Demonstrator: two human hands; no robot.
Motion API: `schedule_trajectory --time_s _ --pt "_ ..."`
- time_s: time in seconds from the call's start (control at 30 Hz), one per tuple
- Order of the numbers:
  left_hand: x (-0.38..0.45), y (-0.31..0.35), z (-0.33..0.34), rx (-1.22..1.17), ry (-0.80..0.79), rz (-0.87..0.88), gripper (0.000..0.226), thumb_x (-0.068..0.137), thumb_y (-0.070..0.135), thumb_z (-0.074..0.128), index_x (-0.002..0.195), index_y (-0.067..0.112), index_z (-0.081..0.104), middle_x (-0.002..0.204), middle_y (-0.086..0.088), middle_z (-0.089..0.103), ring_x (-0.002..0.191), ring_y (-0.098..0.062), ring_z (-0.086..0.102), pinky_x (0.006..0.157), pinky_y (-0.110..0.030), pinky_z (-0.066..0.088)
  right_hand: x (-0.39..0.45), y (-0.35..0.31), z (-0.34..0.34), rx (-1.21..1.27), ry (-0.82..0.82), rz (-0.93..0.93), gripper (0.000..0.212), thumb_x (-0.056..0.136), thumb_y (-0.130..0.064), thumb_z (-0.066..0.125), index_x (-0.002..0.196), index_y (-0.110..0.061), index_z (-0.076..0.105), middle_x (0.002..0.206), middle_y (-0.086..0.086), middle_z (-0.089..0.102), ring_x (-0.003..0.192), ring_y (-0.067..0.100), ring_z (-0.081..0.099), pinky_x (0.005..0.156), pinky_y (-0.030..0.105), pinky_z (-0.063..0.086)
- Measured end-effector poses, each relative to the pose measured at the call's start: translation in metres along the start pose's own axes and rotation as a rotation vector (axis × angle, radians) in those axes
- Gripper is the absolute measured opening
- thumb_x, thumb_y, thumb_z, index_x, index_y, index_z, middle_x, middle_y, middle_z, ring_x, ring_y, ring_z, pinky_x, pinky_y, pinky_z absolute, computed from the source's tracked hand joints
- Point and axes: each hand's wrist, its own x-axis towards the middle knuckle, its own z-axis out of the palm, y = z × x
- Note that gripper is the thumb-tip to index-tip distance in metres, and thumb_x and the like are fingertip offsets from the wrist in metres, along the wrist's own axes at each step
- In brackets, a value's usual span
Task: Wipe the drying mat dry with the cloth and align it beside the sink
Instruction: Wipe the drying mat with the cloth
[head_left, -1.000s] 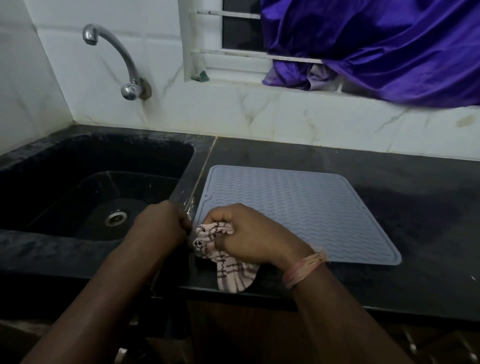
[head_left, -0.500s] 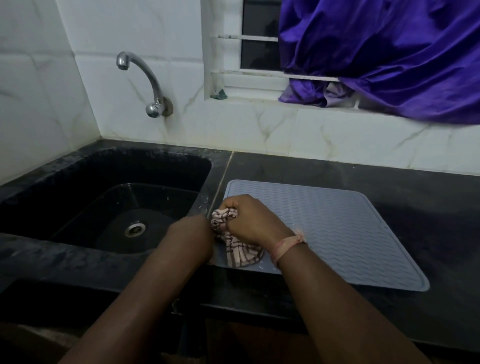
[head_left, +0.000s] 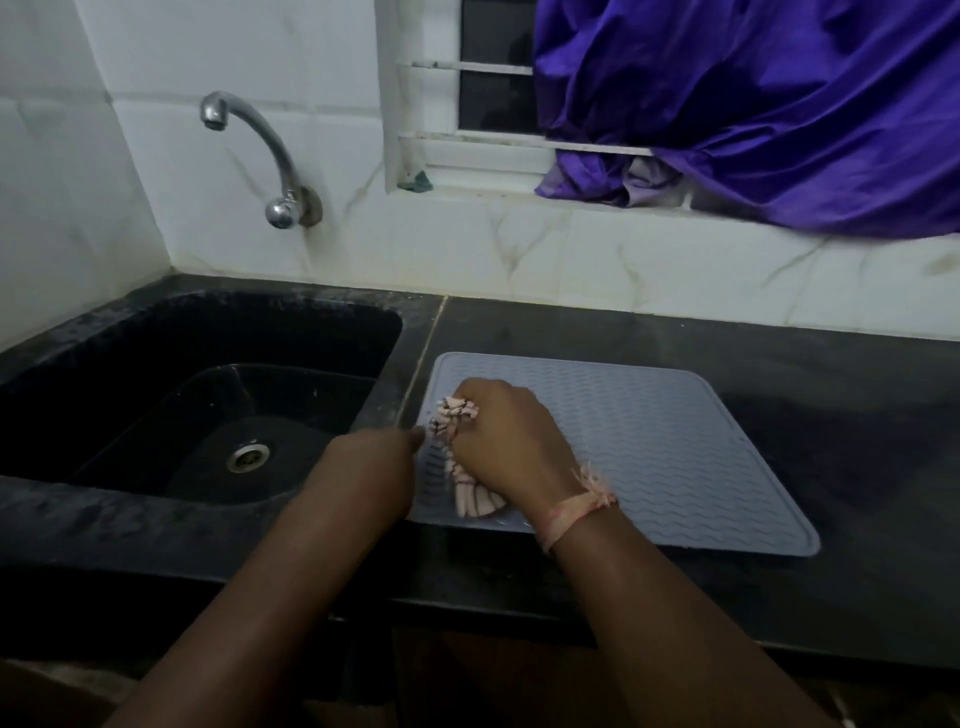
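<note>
Right hand: the right hand (head_left: 506, 441) is fisted around a bunched cloth (head_left: 460, 457), knuckles up, pressing it onto the mat's left part.
Right fingers: curled tight on the cloth; pink-and-white folds with dark stripes stick out past the knuckles and trail below the palm toward the mat's near edge.
Left hand: the left hand (head_left: 374, 467) sits at the mat's left edge, just left of the right fist, touching or nearly touching the cloth.
Left fingers: their tips are hidden behind the hand, so I cannot tell whether they pinch the mat's edge or merely rest on it.
Drying mat: the grey drying mat (head_left: 649, 441) with a wavy ribbed surface lies flat on the dark counter (head_left: 831, 415), stretching right from both sets of fingers.
Sink: the black sink (head_left: 130, 332) lies left of the left fingers, its right rim just beside the mat's left edge.
Tap: 1 metal tap (head_left: 260, 150) is on the tiled wall, beyond the fingers, above the sink.
Wrist: a pink thread band (head_left: 576, 512) circles the right wrist.
Window: a purple curtain (head_left: 753, 104) hangs far beyond the right fingers.
</note>
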Motion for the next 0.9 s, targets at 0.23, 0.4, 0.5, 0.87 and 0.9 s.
schedule_trajectory --time_s 0.23,0.4,0.5,0.87,0.9 --pt "0.016 0.017 -0.01 0.215 -0.211 -0.025 0.056 0.092 0.022 0.061 0.147 0.026 0.05 0.148 -0.005 0.052 0.131 -0.024 0.055 0.106 -0.035 0.047 -0.045 0.027 0.013 -0.008 0.022 -0.041 0.037 0.088 -0.011 0.055 0.123 -0.023 0.059 0.109 0.008 0.057 0.096 0.028 0.059 0.078 0.037 0.05" --pt "0.026 0.012 -0.014 0.233 -0.273 -0.003 0.063 0.088 0.018 0.066 0.149 0.025 0.047 0.149 -0.006 0.049 0.133 -0.025 0.053 0.109 -0.036 0.045 -0.055 0.079 -0.019 -0.12 0.076 0.107 0.031 0.09 -0.015 0.06 0.118 -0.027 0.054 0.107 0.005 0.053 0.096 0.027 0.059 0.076 0.032 0.046" --pt "0.026 0.01 -0.012 0.248 -0.243 0.028 0.061 0.09 0.016 0.063 0.148 0.024 0.049 0.148 -0.007 0.05 0.132 -0.025 0.053 0.108 -0.037 0.046 -0.067 0.122 -0.041 -0.218 0.137 0.259 0.038 0.09 -0.026 0.069 0.121 -0.03 0.048 0.105 0.003 0.05 0.093 0.025 0.059 0.072 0.031 0.044" --pt "0.05 0.009 -0.002 -0.062 0.062 -0.015 0.03 0.09 0.028 0.054 0.114 0.022 0.072 0.118 -0.007 0.069 0.099 -0.026 0.067 0.079 -0.036 0.054 -0.042 0.093 -0.06 -0.194 0.303 0.453 0.062 0.088 -0.01 0.065 0.143 -0.02 0.036 0.131 0.012 0.044 0.097 0.029 0.062 0.065 0.029 0.047" --pt "0.052 0.013 0.002 -0.144 0.218 0.001 0.026 0.091 0.03 0.055 0.108 0.022 0.073 0.112 -0.008 0.069 0.096 -0.027 0.067 0.077 -0.035 0.052 -0.038 0.072 -0.048 -0.143 0.278 0.386 0.061 0.089 -0.012 0.065 0.142 -0.024 0.037 0.129 0.009 0.044 0.095 0.027 0.063 0.064 0.028 0.045"
